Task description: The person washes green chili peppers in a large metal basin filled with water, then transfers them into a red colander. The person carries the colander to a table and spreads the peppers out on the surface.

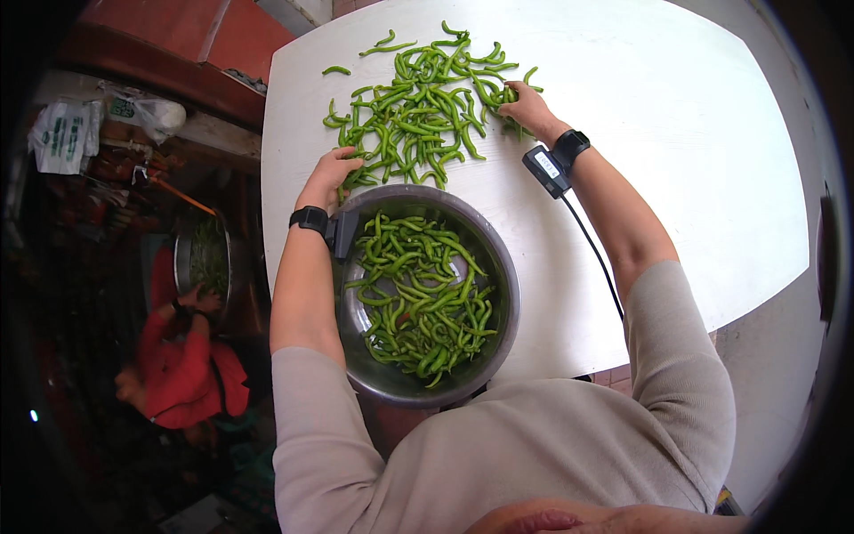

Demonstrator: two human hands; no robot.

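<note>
Many green chili peppers [427,113] lie in a loose pile on the white tabletop [667,167]. At the pile's near left edge, my left hand [330,175] touches some peppers just above the bowl's rim; its fingers are partly hidden, so its grip is unclear. My right hand [530,112] rests at the pile's right side, fingers curled over several peppers; whether it grips them cannot be told. Closest to my body, a large steel bowl [510,300] holds more green peppers [427,300] and a small reddish piece. Each wrist wears a black strap with a small device.
To the left, a person in red [190,380] has both hands at another metal bowl [230,260] of green produce. White plastic bags [63,137] hang at the upper left. A black cable [594,247] runs from my right wrist device across the table.
</note>
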